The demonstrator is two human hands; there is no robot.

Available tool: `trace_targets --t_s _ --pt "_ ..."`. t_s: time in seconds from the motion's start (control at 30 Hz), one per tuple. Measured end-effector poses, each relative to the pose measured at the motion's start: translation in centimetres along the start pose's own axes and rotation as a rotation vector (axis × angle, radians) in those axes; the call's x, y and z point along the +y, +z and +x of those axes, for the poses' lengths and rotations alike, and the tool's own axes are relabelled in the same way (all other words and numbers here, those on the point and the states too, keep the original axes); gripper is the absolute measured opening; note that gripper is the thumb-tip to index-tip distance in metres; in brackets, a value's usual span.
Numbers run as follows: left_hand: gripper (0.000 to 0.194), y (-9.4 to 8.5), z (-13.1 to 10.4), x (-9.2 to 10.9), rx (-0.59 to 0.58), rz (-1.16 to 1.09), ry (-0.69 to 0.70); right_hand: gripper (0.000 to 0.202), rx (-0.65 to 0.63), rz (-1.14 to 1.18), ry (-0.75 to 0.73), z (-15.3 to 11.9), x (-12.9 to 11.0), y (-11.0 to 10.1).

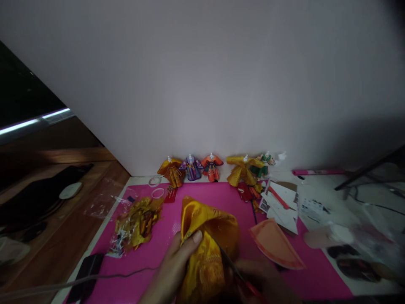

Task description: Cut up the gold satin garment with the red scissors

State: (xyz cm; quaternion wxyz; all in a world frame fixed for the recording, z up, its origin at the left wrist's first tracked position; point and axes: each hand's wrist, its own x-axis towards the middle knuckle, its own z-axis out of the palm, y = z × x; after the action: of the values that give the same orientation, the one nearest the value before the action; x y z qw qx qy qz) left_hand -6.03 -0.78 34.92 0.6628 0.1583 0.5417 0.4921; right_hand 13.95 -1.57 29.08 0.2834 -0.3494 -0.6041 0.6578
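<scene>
Hands (179, 259) closed around gold cloth (207, 261), probably scissors (236, 270).

This looks like a small craft corner for doll clothes, shown by scissors (233, 268), yellow fabric scraps (139, 221), a pink mat (117, 287) and miniature robes (211, 166) lining the wall (202, 84).

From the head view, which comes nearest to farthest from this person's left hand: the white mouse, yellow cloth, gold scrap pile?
1. Yellow cloth: held in the left hand.
2. Gold scrap pile: left side of the pink mat.
3. White mouse: farther left, off the mat.
</scene>
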Motion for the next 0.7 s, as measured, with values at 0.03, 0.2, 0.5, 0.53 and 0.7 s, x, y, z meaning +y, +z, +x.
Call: trace_targets --t_s 0.03,0.2,0.5,0.53,0.7 --pt "0.046 0.1 -0.1 0.1 -0.001 0.008 0.003 0.049 -0.008 -0.008 -0.004 0.1 0.2 0.0" --pt "0.041 0.2 -0.2 0.1 -0.022 0.018 0.006 0.036 -0.002 -0.111 0.000 0.1 1.5 0.0" --pt "0.041 0.2 -0.4 0.3 -0.039 0.071 0.041 0.035 -0.036 -0.066 0.017 0.2 0.6 -0.1" --pt "0.043 0.1 -0.3 0.2 -0.047 0.069 0.036 0.036 -0.052 -0.041 0.017 0.3 0.5 -0.1" --pt "0.048 -0.5 0.0 -0.7 -0.061 0.039 -0.001 0.032 -0.040 -0.026 0.048 0.2 0.4 -0.1"
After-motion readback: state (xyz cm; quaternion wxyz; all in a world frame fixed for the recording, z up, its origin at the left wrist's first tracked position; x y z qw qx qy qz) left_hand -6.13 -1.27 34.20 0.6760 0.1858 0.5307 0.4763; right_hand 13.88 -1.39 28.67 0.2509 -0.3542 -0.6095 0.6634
